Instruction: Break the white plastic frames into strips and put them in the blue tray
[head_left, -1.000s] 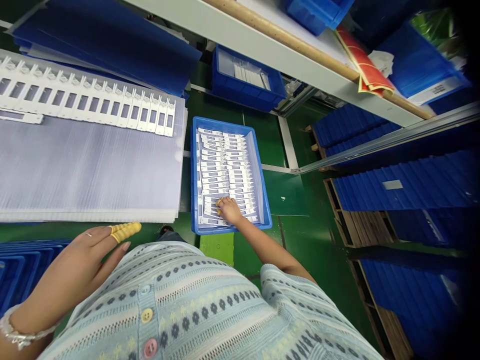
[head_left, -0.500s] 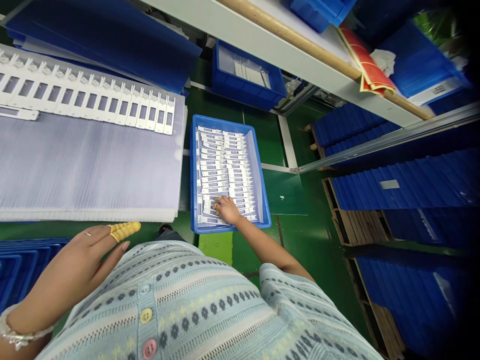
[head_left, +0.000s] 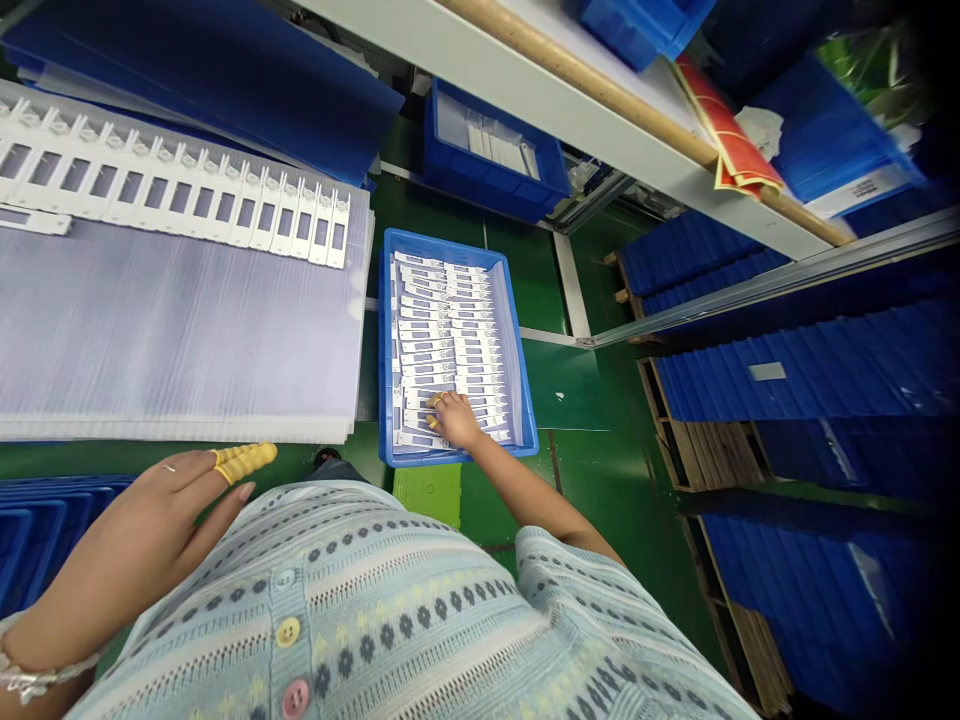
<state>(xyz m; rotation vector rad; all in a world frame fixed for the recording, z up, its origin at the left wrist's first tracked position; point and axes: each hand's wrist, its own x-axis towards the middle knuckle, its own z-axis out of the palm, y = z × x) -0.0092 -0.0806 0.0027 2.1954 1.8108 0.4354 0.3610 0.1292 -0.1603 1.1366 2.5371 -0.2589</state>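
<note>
A green floor (head_left: 626, 450) spreads under and around the blue tray (head_left: 385, 350). On the near side of the tray, the person's knitted top (head_left: 390, 610) fills the foreground. Left of the tray, a broad pile of clear sheets (head_left: 172, 340) bears a long row of white pieces (head_left: 301, 248) along its far side. Well to the right of the tray stand blue stacks (head_left: 825, 370) on wooden pallets, and beyond it, reaching off to the right, runs a pale shelf (head_left: 570, 115). A deeper blue bin (head_left: 487, 190) sits beyond the tray, and a lime-green pad (head_left: 427, 492) shows just at its near side.

Left of the tray and nearer the body, the left hand (head_left: 161, 520) is loosely extended, thumb a little apart from the fingers, gripping nothing, close to the pile's near edge. The right hand (head_left: 456, 418) is down inside the tray at its near end, fingers curled over the white strips (head_left: 469, 357) lying there in two columns; whether it has hold of one cannot be told. Yellow finger covers (head_left: 246, 458) show on both hands.
</note>
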